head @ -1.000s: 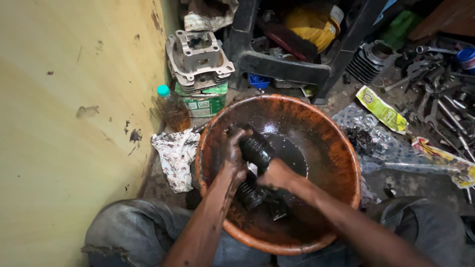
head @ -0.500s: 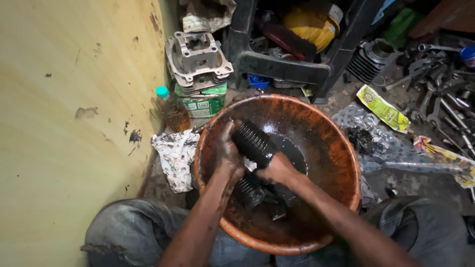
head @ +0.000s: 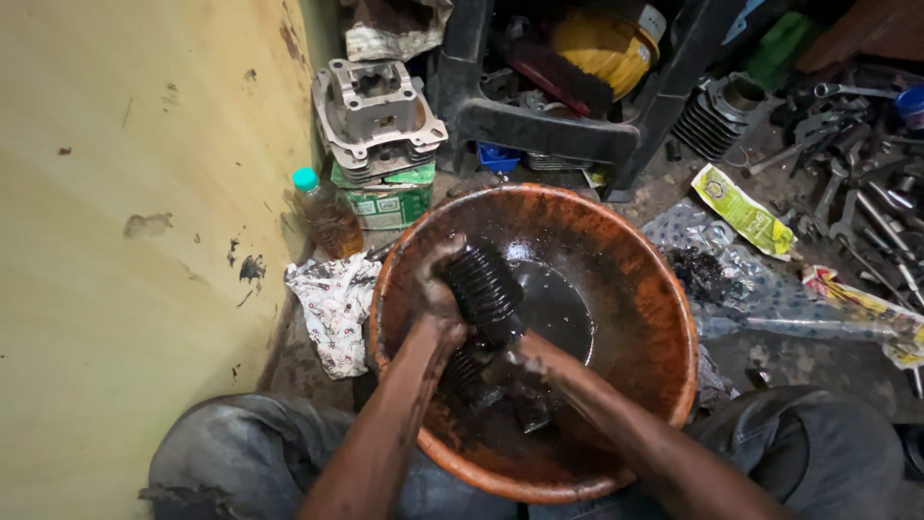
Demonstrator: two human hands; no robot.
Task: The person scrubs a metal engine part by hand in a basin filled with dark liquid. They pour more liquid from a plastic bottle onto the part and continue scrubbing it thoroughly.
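Down on the floor, the person's left hand point(head: 435, 289) is wrapped around a black ribbed rubber boot point(head: 484, 289), grip clenched on its upper end, the boot tilted and held inside the big orange basin point(head: 664, 318). The right hand point(head: 525, 358) is low in the basin just under the boot, slick with dark oil; its fingers are buried among greasy black parts point(head: 481, 380), so I cannot tell whether that grip is closed on anything. A pool of black liquid point(head: 553, 308) sits at the basin's bottom, just beside the boot. Against the yellow wall point(head: 125, 241), a patterned rag point(head: 332, 303) lies touching the basin's left rim, with a green-capped bottle point(head: 325, 214) behind it and a grey engine cylinder block point(head: 377, 116) stacked on a green box point(head: 390, 200). Spanners point(head: 857, 207) lie scattered at far right.
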